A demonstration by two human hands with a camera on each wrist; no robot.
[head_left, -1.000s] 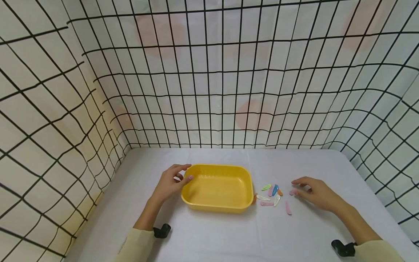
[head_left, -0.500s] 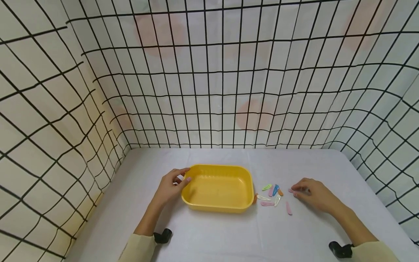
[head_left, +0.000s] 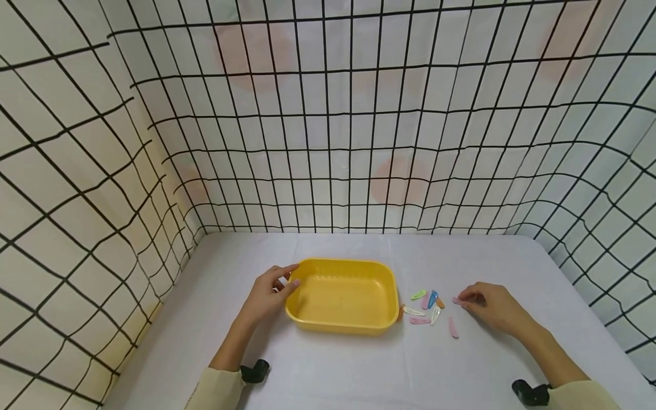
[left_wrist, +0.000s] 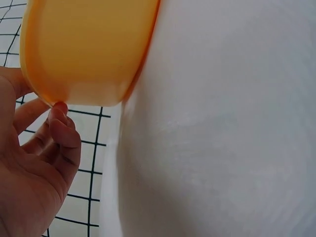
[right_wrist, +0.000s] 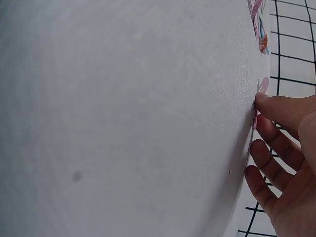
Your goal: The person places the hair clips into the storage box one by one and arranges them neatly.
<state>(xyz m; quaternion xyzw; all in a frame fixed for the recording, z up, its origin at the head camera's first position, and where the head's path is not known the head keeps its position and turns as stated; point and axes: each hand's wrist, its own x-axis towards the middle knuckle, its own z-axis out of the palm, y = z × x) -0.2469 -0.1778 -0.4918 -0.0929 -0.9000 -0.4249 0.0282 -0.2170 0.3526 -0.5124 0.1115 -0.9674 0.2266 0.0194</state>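
Note:
A yellow plastic tray (head_left: 340, 328) sits on the white-covered table. My left hand (head_left: 265, 291) holds its left end, thumb over the rim and index finger along the far corner; in the left wrist view the other fingers curl beneath the tray's edge (left_wrist: 89, 94). On the right, my right hand (head_left: 494, 306) pinches a pink snap hair clip (head_left: 456, 300) between thumb and index finger, low at the tabletop. In the right wrist view that clip (right_wrist: 264, 85) sticks out past the thumb, and the remaining fingers are loosely bent.
Between tray and right hand lie loose hair clips: green (head_left: 418, 295), blue (head_left: 433, 299), white (head_left: 413, 311), pink (head_left: 419, 320) and others. An orange clip (head_left: 401, 312) lies against the tray's right side. A separate pink clip (head_left: 453, 328) lies nearer me. Black wire grid (head_left: 328, 148) encloses the back and sides.
My right thumb and index finger have come together on the pink clip. The left hand stays at the tray's left end, its thumb shifted slightly. The tray has not visibly moved.

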